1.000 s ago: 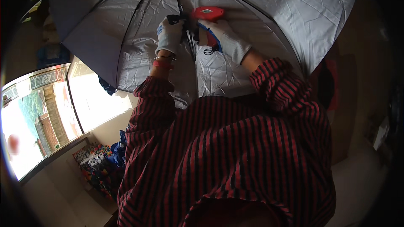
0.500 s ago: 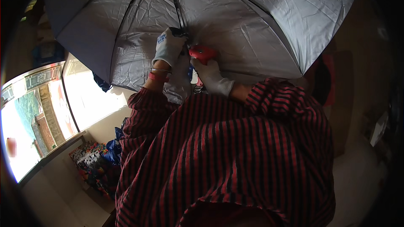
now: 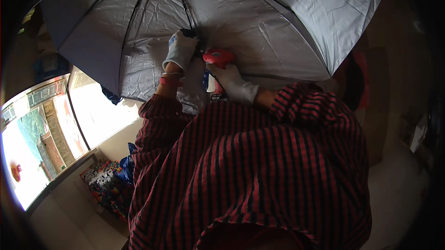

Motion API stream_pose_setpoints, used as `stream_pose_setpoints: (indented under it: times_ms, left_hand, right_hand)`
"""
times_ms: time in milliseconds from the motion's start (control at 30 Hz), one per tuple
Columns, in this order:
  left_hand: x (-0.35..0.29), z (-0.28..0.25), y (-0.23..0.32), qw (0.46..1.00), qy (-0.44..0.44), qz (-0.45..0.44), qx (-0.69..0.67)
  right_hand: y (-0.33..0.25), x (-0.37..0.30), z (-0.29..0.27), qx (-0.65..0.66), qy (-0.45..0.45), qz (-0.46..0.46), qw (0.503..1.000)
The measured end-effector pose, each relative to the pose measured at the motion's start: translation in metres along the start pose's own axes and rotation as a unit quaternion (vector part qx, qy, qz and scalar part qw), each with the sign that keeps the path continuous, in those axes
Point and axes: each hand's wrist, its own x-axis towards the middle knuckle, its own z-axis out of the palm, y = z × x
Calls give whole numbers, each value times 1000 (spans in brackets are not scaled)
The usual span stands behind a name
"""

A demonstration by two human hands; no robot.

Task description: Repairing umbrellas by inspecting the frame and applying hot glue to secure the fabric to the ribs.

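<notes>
A large open umbrella (image 3: pixel 259 32) with a silver-grey inner side spreads across the top of the view. Its dark ribs (image 3: pixel 184 3) run down toward the middle. My left hand (image 3: pixel 181 48), in a white glove with dark fingertips, is closed around the dark shaft where the ribs meet; the fingers partly hide it. Just to the right, my gloved right hand (image 3: pixel 232 83) grips a red pistol-shaped hand tool (image 3: pixel 219 57), its rounded head close to the shaft. A black loop (image 3: pixel 217 97) hangs under that hand. The tool's exact kind is not clear.
A bright window (image 3: pixel 41 134) lies at the left. Below it is a pile of multicoloured cloth (image 3: pixel 104 178) beside a blue bag (image 3: pixel 125 169). A red and black object (image 3: pixel 359 81) stands at the right, past the umbrella's edge.
The umbrella and my left hand have shifted slightly left in the view. The red tool has moved a little left too, and more of its lower part shows. Both grips look the same.
</notes>
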Motion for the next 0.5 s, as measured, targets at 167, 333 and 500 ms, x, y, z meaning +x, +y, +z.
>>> stream_pose_setpoints:
  times_ms: [167,333,500]
  left_hand:
    - [13,4,-35,1000,6,-16,-20]
    - [18,0,-9,992,-77,-75,-72]
    - [17,0,-53,990,-36,137,27]
  right_hand:
    - [-3,8,-5,32,-45,65,996]
    - [13,41,-21,9,-56,60,997]
    - [-6,26,-10,60,-95,95,989]
